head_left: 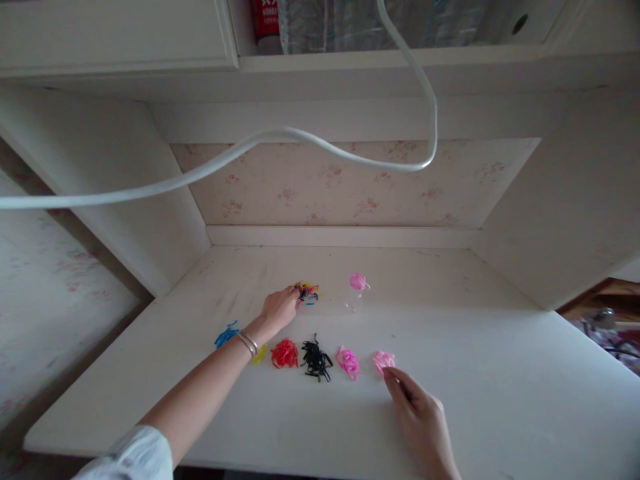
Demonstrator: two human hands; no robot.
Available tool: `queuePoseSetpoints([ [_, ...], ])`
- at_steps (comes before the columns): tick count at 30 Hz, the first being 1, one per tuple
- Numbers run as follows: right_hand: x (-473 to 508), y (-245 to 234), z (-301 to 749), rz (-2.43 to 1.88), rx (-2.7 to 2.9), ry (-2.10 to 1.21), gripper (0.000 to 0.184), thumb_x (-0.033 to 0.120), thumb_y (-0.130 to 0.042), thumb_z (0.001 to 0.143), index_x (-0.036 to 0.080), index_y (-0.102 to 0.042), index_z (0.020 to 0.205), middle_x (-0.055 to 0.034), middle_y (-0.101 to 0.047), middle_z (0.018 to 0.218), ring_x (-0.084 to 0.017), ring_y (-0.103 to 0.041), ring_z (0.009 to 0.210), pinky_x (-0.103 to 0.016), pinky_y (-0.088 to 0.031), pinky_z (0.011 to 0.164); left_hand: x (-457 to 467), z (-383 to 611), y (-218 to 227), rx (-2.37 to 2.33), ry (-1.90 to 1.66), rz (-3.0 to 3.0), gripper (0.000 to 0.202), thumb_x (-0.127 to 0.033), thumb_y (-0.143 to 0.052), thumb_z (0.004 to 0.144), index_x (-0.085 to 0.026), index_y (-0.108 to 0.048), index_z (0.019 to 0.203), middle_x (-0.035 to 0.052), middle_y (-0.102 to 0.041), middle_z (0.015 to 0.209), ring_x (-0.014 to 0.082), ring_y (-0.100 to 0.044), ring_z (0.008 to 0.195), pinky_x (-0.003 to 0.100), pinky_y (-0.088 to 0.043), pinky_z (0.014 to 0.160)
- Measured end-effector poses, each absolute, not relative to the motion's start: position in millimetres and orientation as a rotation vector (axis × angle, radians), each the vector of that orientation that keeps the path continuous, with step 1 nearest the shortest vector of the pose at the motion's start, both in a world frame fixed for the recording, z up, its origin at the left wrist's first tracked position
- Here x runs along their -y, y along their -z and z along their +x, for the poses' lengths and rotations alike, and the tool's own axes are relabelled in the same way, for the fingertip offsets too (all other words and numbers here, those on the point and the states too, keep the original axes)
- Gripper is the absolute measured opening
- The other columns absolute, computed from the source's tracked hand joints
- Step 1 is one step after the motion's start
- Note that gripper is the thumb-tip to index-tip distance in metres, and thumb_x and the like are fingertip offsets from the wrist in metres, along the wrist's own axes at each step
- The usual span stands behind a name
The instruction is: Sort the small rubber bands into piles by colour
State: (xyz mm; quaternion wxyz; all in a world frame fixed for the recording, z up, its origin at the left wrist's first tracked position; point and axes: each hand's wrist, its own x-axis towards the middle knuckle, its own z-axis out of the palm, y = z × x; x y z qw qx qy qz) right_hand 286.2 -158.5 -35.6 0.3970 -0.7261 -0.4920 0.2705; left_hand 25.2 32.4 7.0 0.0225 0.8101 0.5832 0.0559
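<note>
Small piles of rubber bands lie in a row on the white desk [480,373]: blue [226,335], yellow [259,355], red [284,353], black [316,361], bright pink [348,363] and pale pink [383,361]. My left hand [279,309], with a bracelet on the wrist, reaches forward, and its closed fingers touch a mixed-colour pile [306,291]. My right hand [417,415] rests on the desk, its fingertips pinched together at the pale pink pile. A small clear bottle with a pink cap [357,285] stands behind the row.
A white cable [280,137] hangs across the view in front of the floral back wall. Cupboard sides wall in the desk on the left and right. A shelf above holds a red container [264,20]. Clutter shows past the desk's right edge.
</note>
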Motion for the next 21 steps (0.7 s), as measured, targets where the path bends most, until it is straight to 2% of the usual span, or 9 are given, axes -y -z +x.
queuePoseSetpoints([
  [8, 159.8, 36.0, 286.6, -1.842, 1.265, -0.652, 0.050, 0.057, -0.048, 0.079, 0.015, -0.073, 0.091, -0.0024, -0.066, 0.066, -0.013, -0.059, 0.059, -0.016, -0.041, 0.052, -23.0, 16.7, -17.0, -1.813, -0.293, 2.460, 0.030, -0.032, -0.038, 0.092, -0.023, -0.065, 0.100, 0.0054, -0.063, 0.108, 0.0175, -0.062, 0.093, 0.028, -0.045, 0.079],
  [14, 160.8, 29.9, 284.5, -1.853, 1.282, -0.645, 0.048, 0.056, -0.048, 0.081, 0.016, -0.072, 0.092, -0.0024, -0.067, 0.067, -0.014, -0.061, 0.062, -0.016, -0.041, 0.051, 11.7, 15.4, -33.9, -1.535, -0.293, 2.544, 0.030, -0.034, -0.039, 0.092, -0.025, -0.067, 0.099, 0.0030, -0.065, 0.102, 0.0146, -0.061, 0.092, 0.025, -0.045, 0.083],
  [18, 161.0, 28.8, 284.2, -1.871, 1.287, -0.650, 0.047, 0.055, -0.048, 0.081, 0.015, -0.072, 0.093, -0.0023, -0.067, 0.068, -0.014, -0.061, 0.062, -0.016, -0.041, 0.052, 42.7, 23.7, -35.8, -1.315, -0.196, 2.641, 0.031, -0.036, -0.038, 0.092, -0.026, -0.068, 0.090, 0.0020, -0.064, 0.092, 0.0135, -0.062, 0.078, 0.025, -0.047, 0.074],
  [21, 160.6, 30.5, 284.6, -1.882, 1.302, -0.648, 0.048, 0.055, -0.047, 0.082, 0.016, -0.072, 0.094, -0.0021, -0.067, 0.070, -0.013, -0.061, 0.063, -0.016, -0.041, 0.053, 56.5, 28.7, -31.5, -1.228, -0.136, 2.703, 0.029, -0.031, -0.041, 0.090, -0.024, -0.067, 0.082, 0.0027, -0.063, 0.086, 0.0131, -0.061, 0.069, 0.025, -0.047, 0.065],
])
